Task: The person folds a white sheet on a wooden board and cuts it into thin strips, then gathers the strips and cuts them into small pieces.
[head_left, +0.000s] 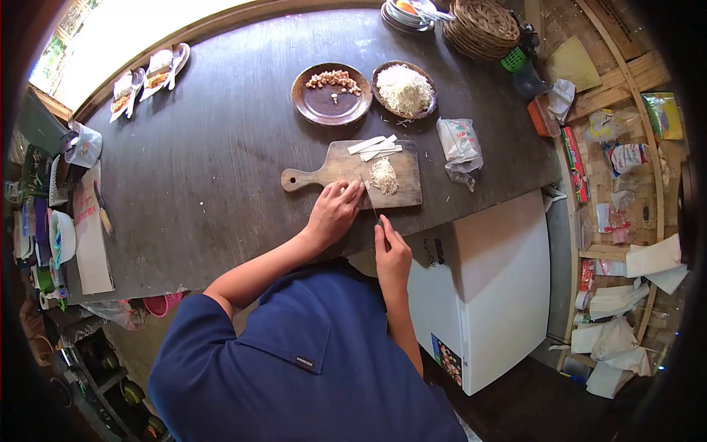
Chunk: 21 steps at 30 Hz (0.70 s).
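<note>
A wooden cutting board [339,158] lies near the table's front edge. My left hand [336,210] rests on its lower edge, fingers bent and pressed down beside the blade; what lies beneath them is mostly hidden. Wrapped round a dark handle, my right hand [392,249] holds a knife [371,200], its blade reaching onto the board by my left fingertips. White strips [377,146] lie at the board's top, above a small pile of thin shreds [384,176]. Beyond the board are a brown plate of small brown pieces [331,107] and a bowl heaped with white shreds [404,90].
A plastic packet [459,146] lies right of the board. Two small plates with spoons [163,74] stand at the far left. Stacked plates [406,19] and a wicker stack [482,28] are at the back. Another knife [103,210] lies left; a white fridge [504,287] stands right.
</note>
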Motion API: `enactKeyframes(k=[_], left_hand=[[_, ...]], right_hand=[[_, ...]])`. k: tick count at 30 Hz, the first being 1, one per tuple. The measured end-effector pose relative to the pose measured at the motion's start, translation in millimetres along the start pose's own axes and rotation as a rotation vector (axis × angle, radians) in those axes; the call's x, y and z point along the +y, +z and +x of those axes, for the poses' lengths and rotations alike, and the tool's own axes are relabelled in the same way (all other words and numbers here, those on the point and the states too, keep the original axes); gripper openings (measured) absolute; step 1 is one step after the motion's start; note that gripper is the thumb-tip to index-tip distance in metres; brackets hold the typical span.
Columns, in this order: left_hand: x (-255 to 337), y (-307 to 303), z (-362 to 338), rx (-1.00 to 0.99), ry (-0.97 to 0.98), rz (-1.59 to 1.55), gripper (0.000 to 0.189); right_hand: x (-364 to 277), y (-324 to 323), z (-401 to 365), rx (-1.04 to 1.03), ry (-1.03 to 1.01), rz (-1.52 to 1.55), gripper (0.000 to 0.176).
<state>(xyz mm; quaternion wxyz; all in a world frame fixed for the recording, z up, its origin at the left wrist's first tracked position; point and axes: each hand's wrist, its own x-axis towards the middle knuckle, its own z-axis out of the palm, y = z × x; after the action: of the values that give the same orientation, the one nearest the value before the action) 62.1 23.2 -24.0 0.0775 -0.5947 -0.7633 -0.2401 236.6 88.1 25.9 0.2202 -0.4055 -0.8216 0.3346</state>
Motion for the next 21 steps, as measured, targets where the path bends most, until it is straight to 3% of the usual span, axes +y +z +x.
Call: enactKeyframes(k=[10, 17, 19, 21], left_hand=[[0.7, -2.1, -1.4, -0.008, 0.009, 0.016, 0.053], [-1.3, -0.1, -2.1, -0.006, 0.004, -0.013, 0.056], [-1.7, 1.1, -2.6, -0.004, 0.004, -0.014, 0.056], [-2.2, 1.1, -1.9, -0.005, 0.004, -0.017, 0.056]], right_hand=[[4.2, -17.5, -33.6, 0.009, 0.048, -0.023, 0.03], [-0.9, -11.1, -23.6, 0.046, -0.006, -0.009, 0.03], [-4.8, -11.7, -20.8, -0.024, 0.096, 0.004, 0.032], [-1.1, -0.5, -13.6, 0.024, 0.028, 0.013, 0.031]])
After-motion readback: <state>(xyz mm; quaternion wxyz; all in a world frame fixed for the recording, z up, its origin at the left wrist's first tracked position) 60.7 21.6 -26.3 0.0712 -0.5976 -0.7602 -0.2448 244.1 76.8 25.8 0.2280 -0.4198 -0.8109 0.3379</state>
